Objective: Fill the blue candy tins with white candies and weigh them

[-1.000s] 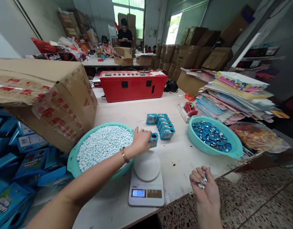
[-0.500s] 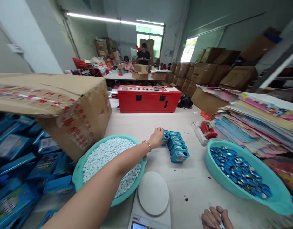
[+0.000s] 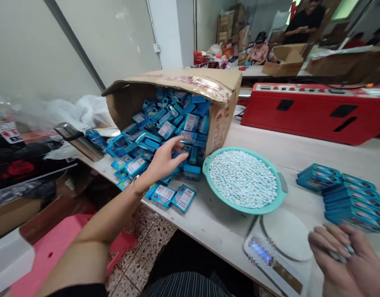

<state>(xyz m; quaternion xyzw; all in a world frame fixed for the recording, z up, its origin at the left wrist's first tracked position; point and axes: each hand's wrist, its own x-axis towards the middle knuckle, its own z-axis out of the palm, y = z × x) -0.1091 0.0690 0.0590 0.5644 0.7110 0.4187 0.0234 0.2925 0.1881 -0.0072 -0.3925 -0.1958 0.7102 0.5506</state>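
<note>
My left hand (image 3: 169,159), thumb and fingers apart, reaches over the pile of small blue plastic boxes (image 3: 167,128) spilling out of a tipped cardboard carton (image 3: 221,88). Nothing shows in its grasp. My right hand (image 3: 344,258) is closed around a few pale blue candies, partly visible between the fingers. Beside that hand lies a white digital scale (image 3: 285,235) with a lit display. A turquoise bowl (image 3: 284,185) full of pale candies (image 3: 242,179) stands between the carton and the scale. Several blue boxes (image 3: 353,198) are lined up in rows on the right.
A long red machine (image 3: 304,111) sits across the back of the white table. At the left are a steel flask (image 3: 78,142) and plastic bags (image 3: 91,109). A pink stool (image 3: 63,251) is below the table edge. Two people are at a far table.
My view has turned left. My left hand has left the rows of boxes and moved over to the pile at the carton, opening. My right hand stays closed on candies.
</note>
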